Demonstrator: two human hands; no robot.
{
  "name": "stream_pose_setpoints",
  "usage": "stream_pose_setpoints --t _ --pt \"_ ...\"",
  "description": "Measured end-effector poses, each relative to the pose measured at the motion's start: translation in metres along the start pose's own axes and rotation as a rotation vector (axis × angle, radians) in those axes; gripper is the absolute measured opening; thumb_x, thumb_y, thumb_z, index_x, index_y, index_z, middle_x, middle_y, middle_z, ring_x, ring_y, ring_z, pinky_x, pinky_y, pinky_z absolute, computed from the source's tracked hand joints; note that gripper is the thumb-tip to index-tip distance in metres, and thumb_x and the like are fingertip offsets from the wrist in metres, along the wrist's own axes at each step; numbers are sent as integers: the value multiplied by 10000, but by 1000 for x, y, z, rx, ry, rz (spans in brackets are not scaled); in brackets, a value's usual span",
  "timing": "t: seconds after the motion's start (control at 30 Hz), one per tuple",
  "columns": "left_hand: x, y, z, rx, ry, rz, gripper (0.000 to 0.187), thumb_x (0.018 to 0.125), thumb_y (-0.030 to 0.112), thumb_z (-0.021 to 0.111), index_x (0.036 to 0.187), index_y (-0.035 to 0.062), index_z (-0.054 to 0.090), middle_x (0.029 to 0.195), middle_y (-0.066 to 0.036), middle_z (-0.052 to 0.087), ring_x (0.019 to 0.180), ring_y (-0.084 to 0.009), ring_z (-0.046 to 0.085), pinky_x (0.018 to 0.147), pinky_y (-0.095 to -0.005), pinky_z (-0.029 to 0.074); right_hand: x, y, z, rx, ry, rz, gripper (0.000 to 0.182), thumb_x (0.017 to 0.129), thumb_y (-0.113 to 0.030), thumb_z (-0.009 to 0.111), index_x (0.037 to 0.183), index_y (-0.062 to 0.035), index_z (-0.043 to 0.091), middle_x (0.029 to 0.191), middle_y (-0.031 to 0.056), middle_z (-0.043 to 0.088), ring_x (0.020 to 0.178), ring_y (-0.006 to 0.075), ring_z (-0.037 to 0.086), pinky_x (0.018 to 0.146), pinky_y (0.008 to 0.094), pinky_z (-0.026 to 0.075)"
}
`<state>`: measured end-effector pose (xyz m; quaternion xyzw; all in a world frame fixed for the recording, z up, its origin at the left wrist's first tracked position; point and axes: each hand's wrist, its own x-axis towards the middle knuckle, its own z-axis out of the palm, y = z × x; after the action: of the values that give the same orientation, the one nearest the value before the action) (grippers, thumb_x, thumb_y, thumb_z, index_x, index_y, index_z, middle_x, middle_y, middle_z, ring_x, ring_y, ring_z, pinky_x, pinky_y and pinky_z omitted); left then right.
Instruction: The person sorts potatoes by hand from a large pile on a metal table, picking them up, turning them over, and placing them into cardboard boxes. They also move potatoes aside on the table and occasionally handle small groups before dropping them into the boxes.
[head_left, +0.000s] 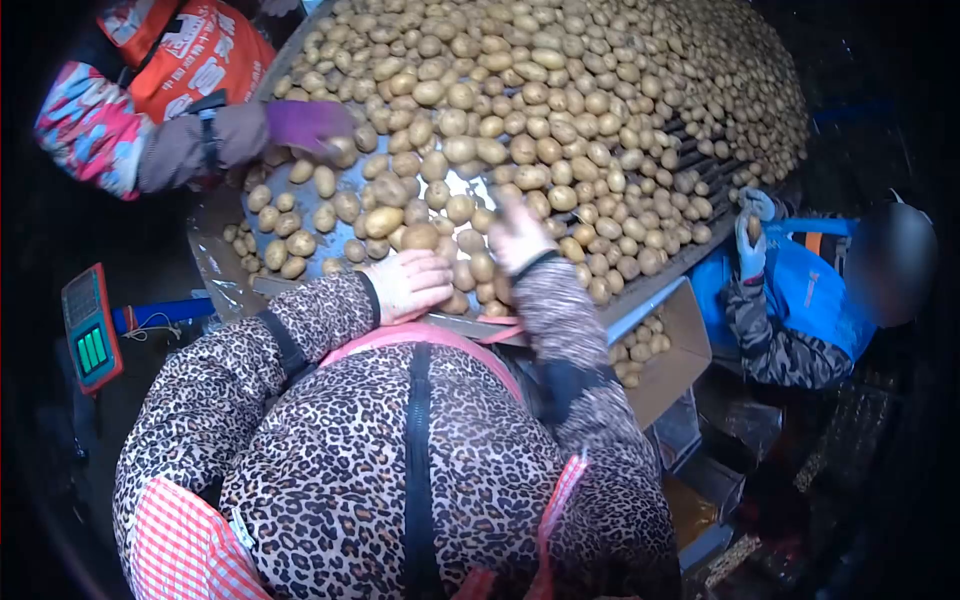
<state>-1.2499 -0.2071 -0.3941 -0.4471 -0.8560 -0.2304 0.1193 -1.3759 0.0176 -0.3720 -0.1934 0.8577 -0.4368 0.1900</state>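
Brown potatoes (460, 150) lie in a thick heap over the sorting table before me. At the near edge, my left hand (412, 283) rests with its fingers stretched out to the right, beside a round potato (420, 237). No potato shows within its fingers. My right hand (520, 238) reaches over the potatoes a little farther in and is smeared by motion. Whether it holds a potato cannot be made out. Between and beyond my hands, patches of the blue-grey table surface (351, 181) show through.
A co-worker's purple glove (308, 126) touches potatoes at the upper left. At the right, another person's gloved hand (750, 250) holds a potato. A cardboard box (680, 355) with potatoes stands below the table's right side. A scale display (90, 330) stands at the left.
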Motion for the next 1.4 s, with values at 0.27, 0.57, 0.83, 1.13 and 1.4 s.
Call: stream_pose_setpoints --t 0.27,0.57,0.83,1.13,1.4 --pt "22 -7 10 42 -260 -270 749 721 446 701 1380 175 470 1472 -131 403 1400 -328 344 1172 -526 216 -93 11 -74 -362 -149 305 555 846 -327 636 1325 -66 534 1267 257 556 1183 389 566 1025 433 457" --pt "-33 -24 -4 -124 -301 -859 647 846 279 605 1426 85 396 1476 -192 372 1381 -416 315 1143 -504 279 -34 -22 52 -827 -382 28 744 733 -369 758 1386 -192 448 1212 226 534 1074 336 602 900 457 517" --pt "-55 19 -26 59 -55 -735 455 793 122 609 1235 26 555 1261 -180 565 1253 -399 472 1095 -507 337 -37 -19 68 -749 -511 -133 707 783 -269 700 1410 -129 405 1224 243 547 1045 370 624 877 479 517" --pt "-81 42 -16 39 133 -966 335 822 101 582 1153 52 603 1190 -158 601 1180 -355 522 1079 -470 361 -3 -50 64 -549 -427 -242 547 804 -230 648 1315 -157 467 1213 174 539 1107 359 582 921 501 497" --pt "-95 67 -33 -2 180 -998 321 853 70 573 1167 54 634 1166 -171 634 1173 -359 554 1074 -467 394 48 -8 41 350 -668 164 386 865 -369 581 1103 -66 583 1150 187 617 941 302 641 725 438 547"
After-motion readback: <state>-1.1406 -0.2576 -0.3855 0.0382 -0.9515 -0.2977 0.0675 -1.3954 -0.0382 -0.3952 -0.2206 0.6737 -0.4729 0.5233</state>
